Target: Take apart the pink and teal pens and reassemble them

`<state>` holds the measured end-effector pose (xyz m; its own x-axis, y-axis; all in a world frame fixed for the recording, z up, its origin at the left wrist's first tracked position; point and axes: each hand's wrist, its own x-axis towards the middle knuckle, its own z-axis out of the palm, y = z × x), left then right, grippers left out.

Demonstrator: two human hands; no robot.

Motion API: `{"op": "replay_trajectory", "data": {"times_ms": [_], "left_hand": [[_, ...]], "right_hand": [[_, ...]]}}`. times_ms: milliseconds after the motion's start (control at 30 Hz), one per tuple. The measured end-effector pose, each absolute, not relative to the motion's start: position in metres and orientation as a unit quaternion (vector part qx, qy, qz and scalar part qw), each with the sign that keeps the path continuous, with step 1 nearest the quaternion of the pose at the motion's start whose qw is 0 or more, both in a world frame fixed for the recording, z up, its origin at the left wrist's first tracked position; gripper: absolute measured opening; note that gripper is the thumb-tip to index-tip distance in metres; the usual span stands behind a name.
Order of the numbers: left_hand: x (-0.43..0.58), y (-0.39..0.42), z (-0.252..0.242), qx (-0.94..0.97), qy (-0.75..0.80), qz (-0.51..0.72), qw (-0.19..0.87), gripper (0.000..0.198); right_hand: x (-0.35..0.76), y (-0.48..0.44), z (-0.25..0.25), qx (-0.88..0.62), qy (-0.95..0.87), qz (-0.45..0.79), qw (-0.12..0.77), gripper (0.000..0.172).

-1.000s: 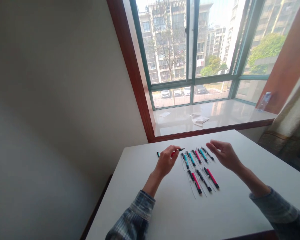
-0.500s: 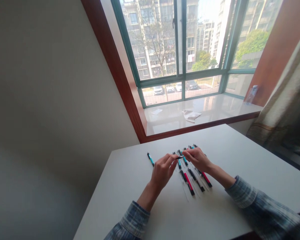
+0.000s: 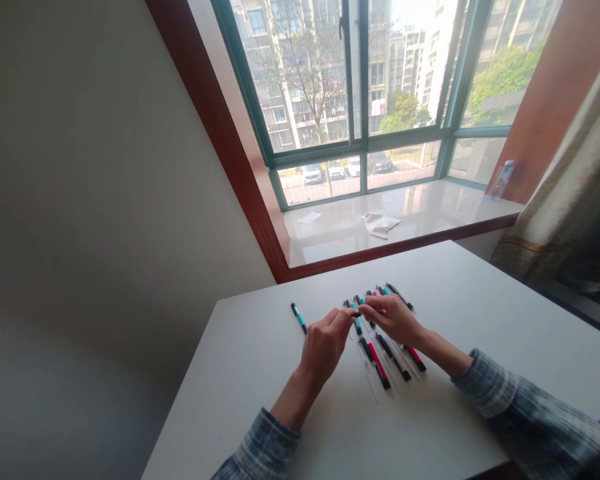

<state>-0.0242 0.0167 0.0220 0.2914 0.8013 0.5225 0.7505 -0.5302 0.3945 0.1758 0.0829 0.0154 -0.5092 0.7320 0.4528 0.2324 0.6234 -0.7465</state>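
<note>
Between the fingertips of my left hand (image 3: 324, 343) is a short dark pen part (image 3: 357, 314), held just above the table. My right hand (image 3: 393, 320) meets its other end with thumb and fingers pinched together, which partly hide it. Beneath and around both hands lie pens and pen parts in rows. Among these are a red and black barrel (image 3: 380, 367), a black barrel (image 3: 393, 357) and thin clear refills (image 3: 367, 377). Apart from the rows, left of my left hand, lies one blue and black pen (image 3: 299, 317).
The white table (image 3: 250, 373) meets a wall on the left and a window sill (image 3: 325, 243) behind. On the sill are a crumpled white cloth (image 3: 381, 225), a flat piece of paper (image 3: 310, 218) and a clear bottle (image 3: 502, 180). A curtain (image 3: 545, 200) hangs at the right.
My right fingertips have come closer to my left ones, covering more of the pen part. The view has shifted slightly; the laid-out pens stay in place.
</note>
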Motion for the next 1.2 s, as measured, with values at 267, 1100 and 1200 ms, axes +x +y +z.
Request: {"op": "replay_trajectory", "data": {"times_ms": [267, 1100, 1200], "left_hand": [[-0.027, 0.015, 0.019, 0.775, 0.501, 0.38, 0.061, 0.024], [-0.021, 0.007, 0.017, 0.729, 0.523, 0.424, 0.121, 0.026], [-0.02, 0.004, 0.018, 0.734, 0.518, 0.423, 0.115, 0.026]], "right_hand": [[0.176, 0.084, 0.014, -0.272, -0.779, 0.364, 0.431, 0.027], [0.257, 0.087, 0.012, -0.415, -0.718, 0.254, 0.497, 0.036], [0.272, 0.069, 0.004, -0.428, -0.749, 0.21, 0.459, 0.03]]}}
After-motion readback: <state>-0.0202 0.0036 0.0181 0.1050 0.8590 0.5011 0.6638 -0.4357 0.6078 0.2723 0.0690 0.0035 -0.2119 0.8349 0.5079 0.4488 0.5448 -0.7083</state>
